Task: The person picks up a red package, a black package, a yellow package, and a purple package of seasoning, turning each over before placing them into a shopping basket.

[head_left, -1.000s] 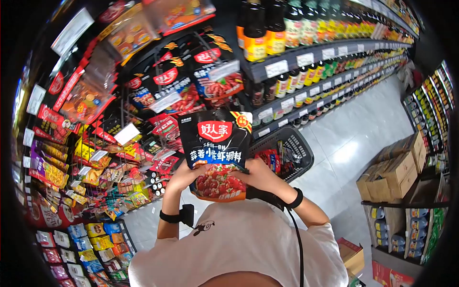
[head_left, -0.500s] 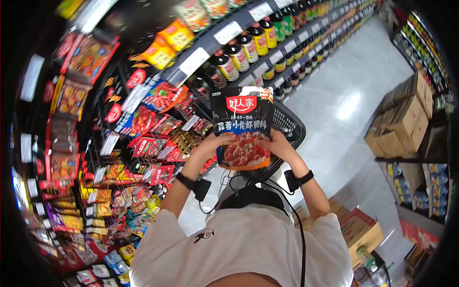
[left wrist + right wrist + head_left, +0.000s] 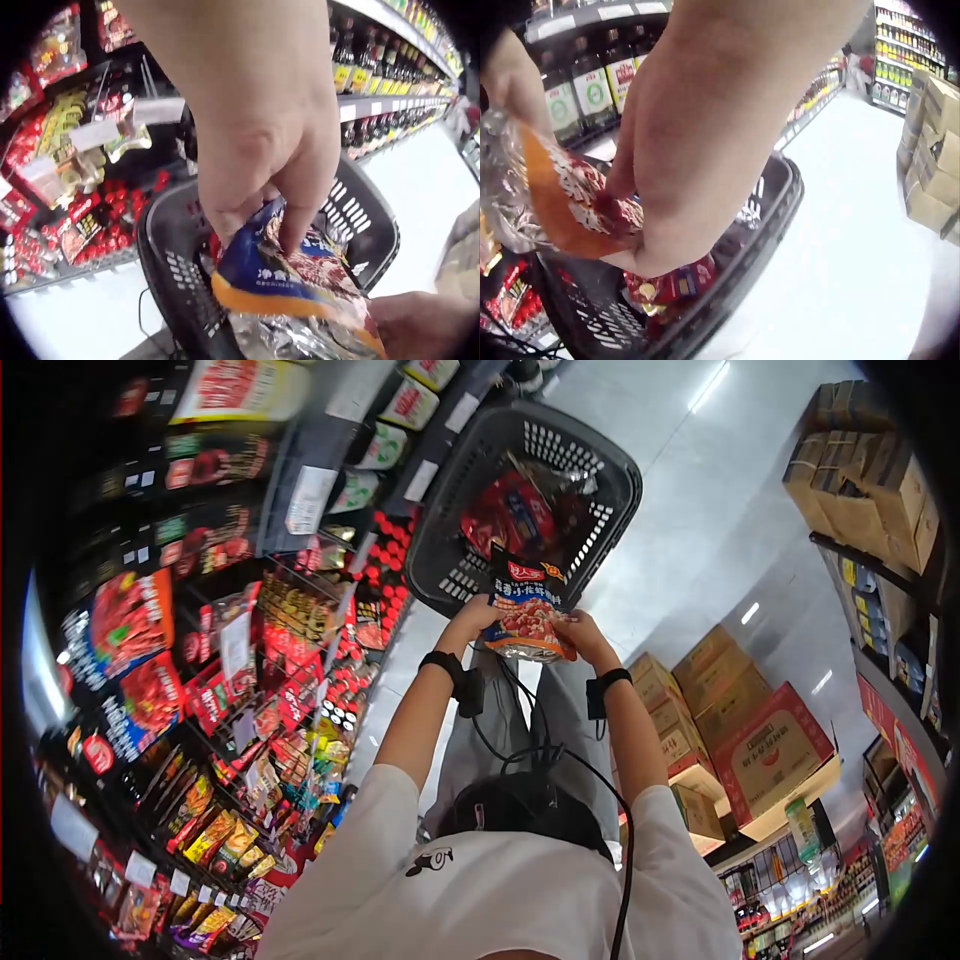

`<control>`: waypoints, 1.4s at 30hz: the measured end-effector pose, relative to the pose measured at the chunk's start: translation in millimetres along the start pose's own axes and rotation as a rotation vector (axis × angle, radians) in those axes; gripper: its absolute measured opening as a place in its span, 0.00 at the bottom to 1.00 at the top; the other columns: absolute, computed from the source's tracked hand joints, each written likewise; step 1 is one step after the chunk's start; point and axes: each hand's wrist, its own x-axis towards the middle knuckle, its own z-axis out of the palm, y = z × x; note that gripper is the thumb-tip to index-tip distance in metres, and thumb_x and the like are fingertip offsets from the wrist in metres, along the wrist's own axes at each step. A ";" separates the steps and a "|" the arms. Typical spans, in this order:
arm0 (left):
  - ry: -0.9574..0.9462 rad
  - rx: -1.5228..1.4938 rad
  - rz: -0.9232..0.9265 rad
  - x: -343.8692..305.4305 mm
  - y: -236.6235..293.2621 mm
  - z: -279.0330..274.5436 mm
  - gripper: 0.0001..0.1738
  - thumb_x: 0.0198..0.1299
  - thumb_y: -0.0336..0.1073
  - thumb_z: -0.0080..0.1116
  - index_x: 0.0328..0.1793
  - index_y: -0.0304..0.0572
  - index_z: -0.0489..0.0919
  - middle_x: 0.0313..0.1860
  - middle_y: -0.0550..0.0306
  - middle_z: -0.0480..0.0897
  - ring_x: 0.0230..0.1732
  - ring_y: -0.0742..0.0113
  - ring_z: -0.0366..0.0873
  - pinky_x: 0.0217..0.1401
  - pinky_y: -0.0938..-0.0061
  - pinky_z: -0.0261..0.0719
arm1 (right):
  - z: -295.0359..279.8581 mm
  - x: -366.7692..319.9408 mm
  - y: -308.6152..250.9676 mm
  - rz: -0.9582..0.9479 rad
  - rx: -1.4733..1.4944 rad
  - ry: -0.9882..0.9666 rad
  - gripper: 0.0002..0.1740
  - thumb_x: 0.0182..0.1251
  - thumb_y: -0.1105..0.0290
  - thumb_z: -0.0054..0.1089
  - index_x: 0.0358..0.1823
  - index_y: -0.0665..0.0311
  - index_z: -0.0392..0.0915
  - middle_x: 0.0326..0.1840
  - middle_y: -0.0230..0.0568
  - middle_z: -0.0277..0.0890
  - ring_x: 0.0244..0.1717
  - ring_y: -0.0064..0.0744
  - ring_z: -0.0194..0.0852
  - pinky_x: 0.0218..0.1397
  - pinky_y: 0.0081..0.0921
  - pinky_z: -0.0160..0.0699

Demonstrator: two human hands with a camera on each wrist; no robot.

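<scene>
A black, blue and red seasoning pouch [image 3: 527,610] with an orange lower band is held between both hands, over the near end of a dark grey shopping basket [image 3: 432,540]. My left hand [image 3: 474,618] grips its left side, with thumb and fingers around the edge in the left wrist view. On the opposite edge, my right hand [image 3: 588,638] pinches the pouch. The pouch's clear bottom [image 3: 300,337] faces the left wrist camera. Inside the basket lie red packets [image 3: 510,510] and a silvery packet.
Shelves of hanging seasoning packets [image 3: 290,630] line the left side. Bottles [image 3: 367,64] stand on shelves beyond the basket. Cardboard boxes [image 3: 765,755] are stacked on the right, beside pale floor [image 3: 690,550]. A black cable [image 3: 625,840] runs down the shirt.
Both hands have lowered the pouch and brought it over the basket's near end. The head view has turned downward, so the basket now shows in full.
</scene>
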 end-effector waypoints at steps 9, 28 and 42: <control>0.080 -0.206 -0.092 41.2 -78.5 -37.1 0.15 0.56 0.35 0.60 0.47 0.37 0.76 0.37 0.57 0.80 0.35 0.72 0.78 0.29 0.72 0.76 | 12.2 52.2 22.1 0.053 -0.004 0.003 0.10 0.56 0.73 0.63 0.30 0.75 0.76 0.22 0.37 0.75 0.22 0.23 0.73 0.24 0.19 0.71; 0.267 -0.547 0.150 116.1 29.6 -63.5 0.16 0.64 0.37 0.52 0.54 0.36 0.70 0.43 0.53 0.77 0.44 0.67 0.76 0.44 0.68 0.81 | 6.6 177.9 -28.4 -0.147 -0.205 0.254 0.18 0.50 0.84 0.56 0.46 0.71 0.77 0.41 0.47 0.78 0.38 0.30 0.78 0.35 0.22 0.78; 0.031 -0.631 0.380 107.5 64.2 -83.3 0.24 0.66 0.37 0.48 0.66 0.37 0.61 0.66 0.49 0.67 0.63 0.57 0.69 0.63 0.66 0.69 | 34.9 173.2 -81.4 -0.151 0.167 0.033 0.46 0.57 0.87 0.40 0.74 0.57 0.29 0.75 0.43 0.41 0.65 0.40 0.60 0.54 0.32 0.78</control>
